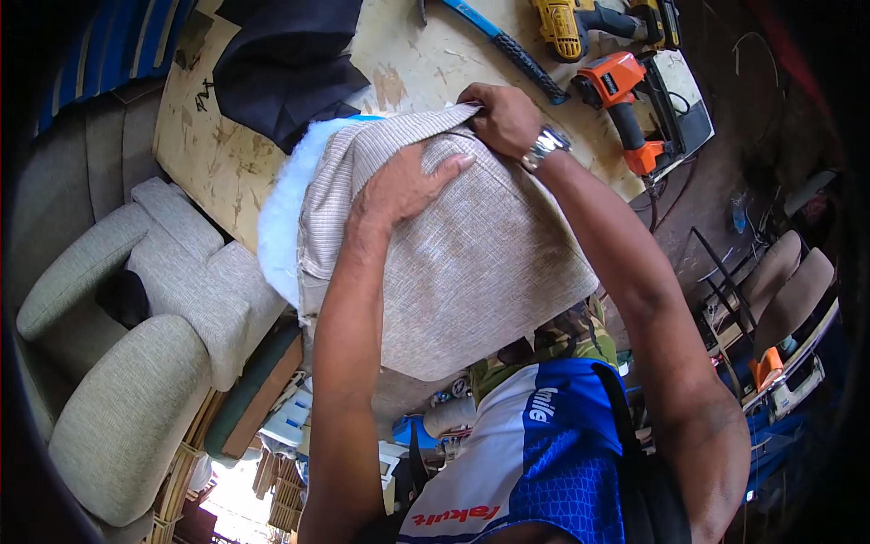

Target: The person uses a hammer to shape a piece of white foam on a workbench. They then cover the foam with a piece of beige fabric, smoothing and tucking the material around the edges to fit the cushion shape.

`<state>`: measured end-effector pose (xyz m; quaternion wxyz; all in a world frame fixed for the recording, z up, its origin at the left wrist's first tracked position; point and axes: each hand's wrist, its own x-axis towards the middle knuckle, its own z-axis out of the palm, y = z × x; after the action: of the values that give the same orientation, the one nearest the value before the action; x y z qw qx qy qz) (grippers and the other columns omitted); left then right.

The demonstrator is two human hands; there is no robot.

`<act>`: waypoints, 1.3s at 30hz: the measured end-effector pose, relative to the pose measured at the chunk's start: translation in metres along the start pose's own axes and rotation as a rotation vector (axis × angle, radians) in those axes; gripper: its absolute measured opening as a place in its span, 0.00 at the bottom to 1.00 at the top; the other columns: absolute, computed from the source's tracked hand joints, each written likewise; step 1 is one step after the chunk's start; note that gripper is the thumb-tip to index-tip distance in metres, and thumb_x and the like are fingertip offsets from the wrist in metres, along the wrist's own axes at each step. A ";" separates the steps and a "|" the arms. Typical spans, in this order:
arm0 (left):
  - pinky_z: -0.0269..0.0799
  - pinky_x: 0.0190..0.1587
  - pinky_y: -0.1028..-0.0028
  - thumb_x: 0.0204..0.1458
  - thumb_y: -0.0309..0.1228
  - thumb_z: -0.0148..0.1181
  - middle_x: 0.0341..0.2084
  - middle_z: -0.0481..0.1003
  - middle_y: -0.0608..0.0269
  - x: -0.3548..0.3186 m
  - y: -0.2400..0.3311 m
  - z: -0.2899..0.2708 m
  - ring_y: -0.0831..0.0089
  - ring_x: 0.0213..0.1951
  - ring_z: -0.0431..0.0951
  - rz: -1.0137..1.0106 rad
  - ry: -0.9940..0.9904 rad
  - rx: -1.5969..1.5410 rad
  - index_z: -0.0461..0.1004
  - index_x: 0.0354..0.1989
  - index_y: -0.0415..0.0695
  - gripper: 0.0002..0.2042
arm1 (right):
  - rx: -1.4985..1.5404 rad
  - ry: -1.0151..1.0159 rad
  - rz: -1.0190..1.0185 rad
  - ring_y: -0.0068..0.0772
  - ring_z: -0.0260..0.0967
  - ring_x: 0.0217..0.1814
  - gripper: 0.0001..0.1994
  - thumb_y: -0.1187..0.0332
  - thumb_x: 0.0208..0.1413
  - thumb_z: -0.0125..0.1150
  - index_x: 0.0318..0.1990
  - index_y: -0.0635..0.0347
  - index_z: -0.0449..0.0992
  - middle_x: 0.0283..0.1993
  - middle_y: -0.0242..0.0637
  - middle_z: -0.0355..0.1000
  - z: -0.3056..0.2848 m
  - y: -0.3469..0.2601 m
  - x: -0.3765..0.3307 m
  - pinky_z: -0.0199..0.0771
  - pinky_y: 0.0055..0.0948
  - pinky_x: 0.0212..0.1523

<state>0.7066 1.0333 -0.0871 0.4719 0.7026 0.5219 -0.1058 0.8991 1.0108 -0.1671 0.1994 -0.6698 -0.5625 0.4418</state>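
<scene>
A cushion in a beige woven fabric cover [471,263] lies on the plywood workbench [227,154], and white padding [285,204] sticks out of its left side. My left hand [403,186] presses flat on top of the cover near its far edge, fingers spread. My right hand [503,118], with a metal watch at the wrist, pinches the cover's far corner and pulls at the fabric.
On the bench beyond the cushion lie a blue-handled hammer [507,41], a yellow drill [580,23], an orange power tool [625,100] and a dark cloth [285,63]. A beige armchair [136,317] stands at left. Chair frames [779,290] stand at right.
</scene>
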 end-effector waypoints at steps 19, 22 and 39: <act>0.68 0.60 0.57 0.60 0.45 0.57 0.53 0.73 0.38 -0.004 0.012 0.044 0.42 0.56 0.73 0.309 0.420 0.070 0.66 0.60 0.34 0.28 | -0.408 -0.169 0.254 0.50 0.78 0.47 0.13 0.62 0.51 0.58 0.38 0.57 0.84 0.43 0.49 0.79 -0.011 -0.021 0.056 0.79 0.44 0.48; 0.70 0.55 0.57 0.62 0.48 0.50 0.48 0.76 0.38 0.026 0.022 0.030 0.41 0.51 0.75 0.038 0.240 0.043 0.71 0.55 0.35 0.26 | -0.420 -0.258 0.144 0.51 0.78 0.47 0.14 0.61 0.51 0.62 0.41 0.59 0.82 0.43 0.50 0.79 -0.014 -0.019 0.068 0.79 0.43 0.47; 0.74 0.33 0.63 0.52 0.34 0.66 0.28 0.79 0.54 -0.103 0.020 0.050 0.59 0.29 0.79 0.451 0.739 -0.315 0.79 0.43 0.44 0.12 | -0.179 -0.005 -0.410 0.52 0.65 0.63 0.37 0.54 0.55 0.65 0.67 0.67 0.59 0.64 0.56 0.65 0.006 0.020 -0.081 0.64 0.44 0.63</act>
<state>0.6962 0.9295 -0.0362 0.3664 0.7092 0.4988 0.3377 0.9079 0.9286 -0.1562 0.2235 -0.5553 -0.7245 0.3418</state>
